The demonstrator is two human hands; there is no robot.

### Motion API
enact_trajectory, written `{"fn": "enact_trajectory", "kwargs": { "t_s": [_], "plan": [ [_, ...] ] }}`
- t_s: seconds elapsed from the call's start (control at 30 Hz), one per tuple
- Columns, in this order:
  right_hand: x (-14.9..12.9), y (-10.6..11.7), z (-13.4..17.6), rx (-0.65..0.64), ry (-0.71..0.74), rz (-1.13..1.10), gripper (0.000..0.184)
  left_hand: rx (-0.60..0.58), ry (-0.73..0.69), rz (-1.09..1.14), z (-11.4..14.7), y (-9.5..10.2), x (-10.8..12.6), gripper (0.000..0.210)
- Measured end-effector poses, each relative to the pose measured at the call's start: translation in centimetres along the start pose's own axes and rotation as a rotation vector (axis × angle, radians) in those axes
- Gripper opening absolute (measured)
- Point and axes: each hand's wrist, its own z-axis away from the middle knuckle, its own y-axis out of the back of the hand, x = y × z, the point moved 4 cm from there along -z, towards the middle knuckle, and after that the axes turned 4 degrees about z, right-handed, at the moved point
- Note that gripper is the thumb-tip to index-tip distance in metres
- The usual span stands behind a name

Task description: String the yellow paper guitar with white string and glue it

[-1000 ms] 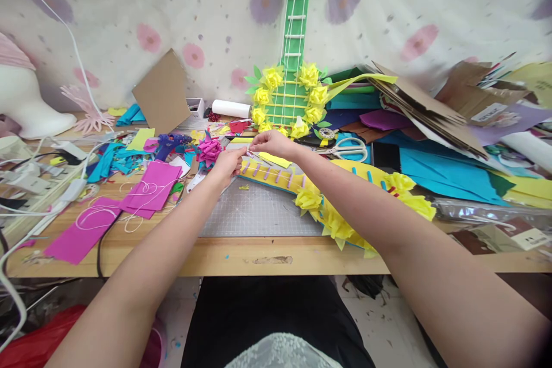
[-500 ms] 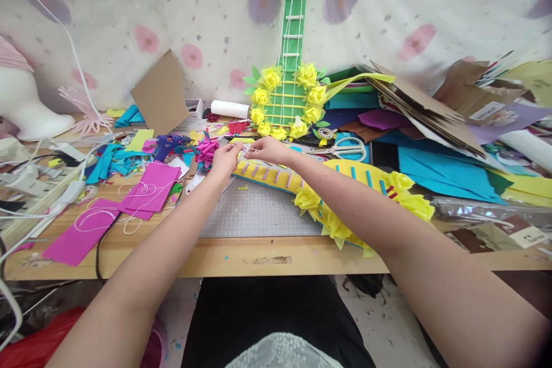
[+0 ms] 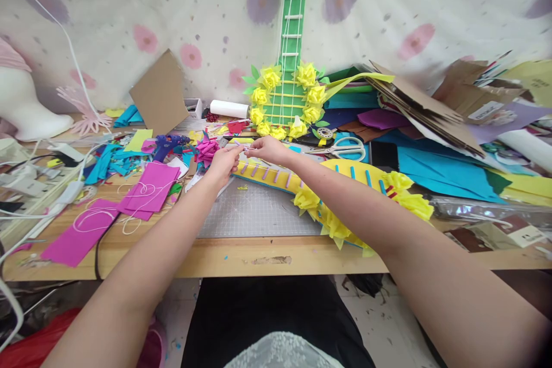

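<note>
A yellow paper guitar [image 3: 319,172] with blue sides, yellow paper flowers and small bars across its neck lies on the grey cutting mat [image 3: 259,213]. My left hand [image 3: 225,163] is at the far end of the neck, thumb and fingers pinched together. Close beside it, my right hand [image 3: 268,150] has its fingertips pinched too. A thin white string [image 3: 246,148] shows between the two sets of fingertips; its exact path is hidden by my fingers. A bunch of magenta paper strips [image 3: 207,150] sits just left of my left hand.
Behind, a green paper guitar [image 3: 293,49] with yellow flowers leans on the wall. Scissors [image 3: 345,149] and a phone [image 3: 384,156] lie to the right. A blue glue gun [image 3: 170,145], magenta sheets [image 3: 149,187] and loose cord are at left. Cardboard [image 3: 426,109] is stacked far right.
My hands stay at the neck's end, fingertips shifting slightly; my left hand has moved a little to the right. The yellow guitar stays in place.
</note>
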Motion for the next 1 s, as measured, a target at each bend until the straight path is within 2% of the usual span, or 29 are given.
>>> {"fn": "enact_trajectory", "kwargs": {
  "t_s": [0.13,0.3,0.5,0.7,0.83,1.0],
  "plan": [
    [0.1,0.3,0.1,-0.014,0.064,0.011,0.03,0.003,-0.043,0.002,-0.2,0.3,0.0,0.019],
    [0.7,1.1,-0.5,0.053,0.126,-0.037,0.023,0.006,-0.047,-0.016,-0.4,0.6,-0.5,0.013],
    [1.2,1.3,-1.1,0.109,0.097,-0.003,0.023,0.019,-0.043,0.006,-0.4,0.5,-0.4,0.015],
    [1.3,1.3,-1.3,0.108,0.142,-0.025,0.019,0.001,0.002,0.001,-0.2,0.4,-0.4,0.013],
    [1.2,1.3,-1.0,0.086,0.138,-0.052,0.02,-0.074,0.118,0.051,-0.2,0.0,-1.0,0.02],
    [1.2,1.4,-0.9,0.083,0.127,-0.055,0.02,-0.078,0.09,0.046,0.0,-0.2,-0.9,0.029]
  ]
}}
